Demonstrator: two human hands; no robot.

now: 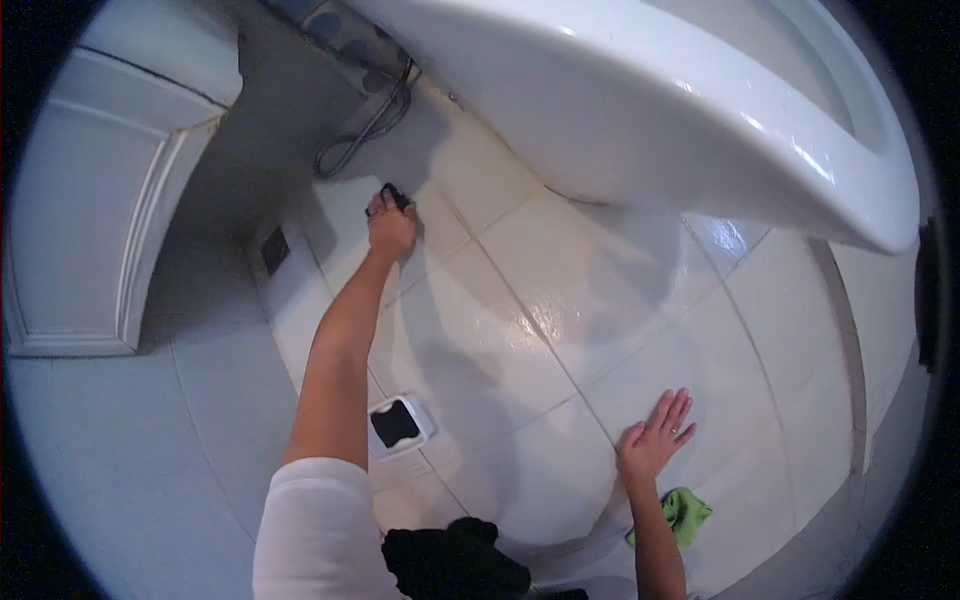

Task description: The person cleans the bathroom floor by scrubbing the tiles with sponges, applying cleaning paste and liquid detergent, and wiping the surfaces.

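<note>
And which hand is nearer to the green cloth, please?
Right. The right hand is spread on the floor just beyond the cloth; the left hand is much farther off, ahead and left, on a black object.

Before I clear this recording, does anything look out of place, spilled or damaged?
Nothing looks plainly damaged. Mildly odd: the green cloth lies crumpled on the floor tiles near the right hand, and bright glints mid-floor might be wetness or just reflected light; I can't tell which.

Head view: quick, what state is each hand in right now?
Left hand: closed on a small dark object.
Right hand: open, palm down on the tiled floor, holding nothing.
</note>
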